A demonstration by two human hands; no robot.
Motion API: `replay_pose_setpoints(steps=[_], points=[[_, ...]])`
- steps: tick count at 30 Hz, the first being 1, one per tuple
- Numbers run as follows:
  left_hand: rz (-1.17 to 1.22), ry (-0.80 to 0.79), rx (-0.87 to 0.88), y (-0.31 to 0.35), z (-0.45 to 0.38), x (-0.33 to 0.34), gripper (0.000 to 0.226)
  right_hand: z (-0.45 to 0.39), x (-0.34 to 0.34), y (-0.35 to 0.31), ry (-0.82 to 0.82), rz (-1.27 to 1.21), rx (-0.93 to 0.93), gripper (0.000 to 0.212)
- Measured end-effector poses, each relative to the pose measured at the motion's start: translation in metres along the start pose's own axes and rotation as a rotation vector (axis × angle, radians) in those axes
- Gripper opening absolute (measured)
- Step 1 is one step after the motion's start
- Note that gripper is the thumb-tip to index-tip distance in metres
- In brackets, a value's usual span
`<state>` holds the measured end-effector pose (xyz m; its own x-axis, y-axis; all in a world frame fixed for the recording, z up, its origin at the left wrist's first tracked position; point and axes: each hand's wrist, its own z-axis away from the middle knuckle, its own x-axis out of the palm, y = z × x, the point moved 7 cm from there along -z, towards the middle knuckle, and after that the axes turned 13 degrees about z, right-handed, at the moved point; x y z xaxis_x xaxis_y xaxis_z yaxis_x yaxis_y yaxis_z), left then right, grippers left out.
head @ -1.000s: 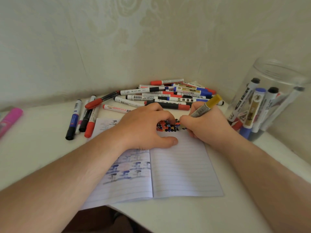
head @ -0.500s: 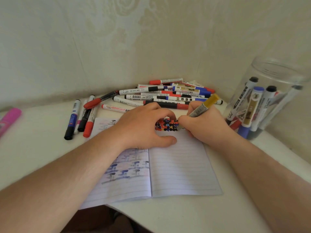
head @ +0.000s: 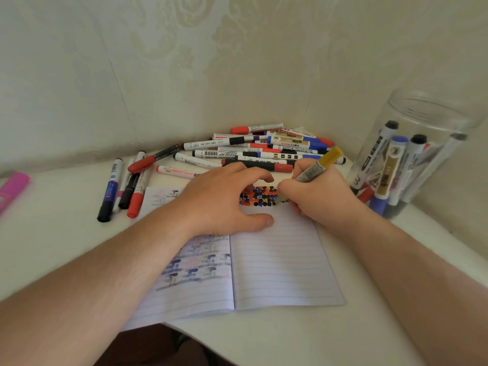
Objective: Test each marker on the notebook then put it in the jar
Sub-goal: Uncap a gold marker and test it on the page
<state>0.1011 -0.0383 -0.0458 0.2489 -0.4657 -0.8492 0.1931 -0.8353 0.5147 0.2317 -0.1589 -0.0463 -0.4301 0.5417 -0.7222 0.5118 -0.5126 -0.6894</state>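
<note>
Little has changed over the last second: the right hand (head: 314,199) still pinches the yellow-ended marker (head: 319,165), tip down at the patch of test marks (head: 260,196) on the notebook (head: 277,260). The left hand (head: 224,202) stays on the page, fingers arched and spread. Testing appears unfinished; the jar (head: 422,154) waits to the right.
</note>
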Motion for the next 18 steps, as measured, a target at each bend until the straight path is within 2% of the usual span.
replay_pose_setpoints(steps=[3,7,10,13,16,18], points=[[0.015,0.005,0.000,0.000,0.001,-0.001,0.076,-0.001,-0.001,0.003,0.024,-0.050,0.027,0.029],[0.030,0.021,0.006,0.001,0.002,-0.001,0.078,-0.001,-0.001,0.001,0.004,0.037,0.011,0.023],[0.068,0.049,0.012,-0.002,0.002,-0.002,0.065,0.000,0.001,-0.002,-0.033,0.017,0.005,0.018],[0.193,0.072,0.024,-0.007,0.001,-0.003,0.040,-0.001,-0.004,0.003,-0.026,-0.300,0.069,0.022],[0.314,0.101,0.028,-0.011,0.002,-0.007,0.039,-0.002,-0.013,0.003,-0.020,-0.670,0.023,0.026],[0.371,0.126,0.040,-0.011,0.001,-0.009,0.039,0.000,-0.015,-0.004,-0.066,-0.788,-0.062,0.025]])
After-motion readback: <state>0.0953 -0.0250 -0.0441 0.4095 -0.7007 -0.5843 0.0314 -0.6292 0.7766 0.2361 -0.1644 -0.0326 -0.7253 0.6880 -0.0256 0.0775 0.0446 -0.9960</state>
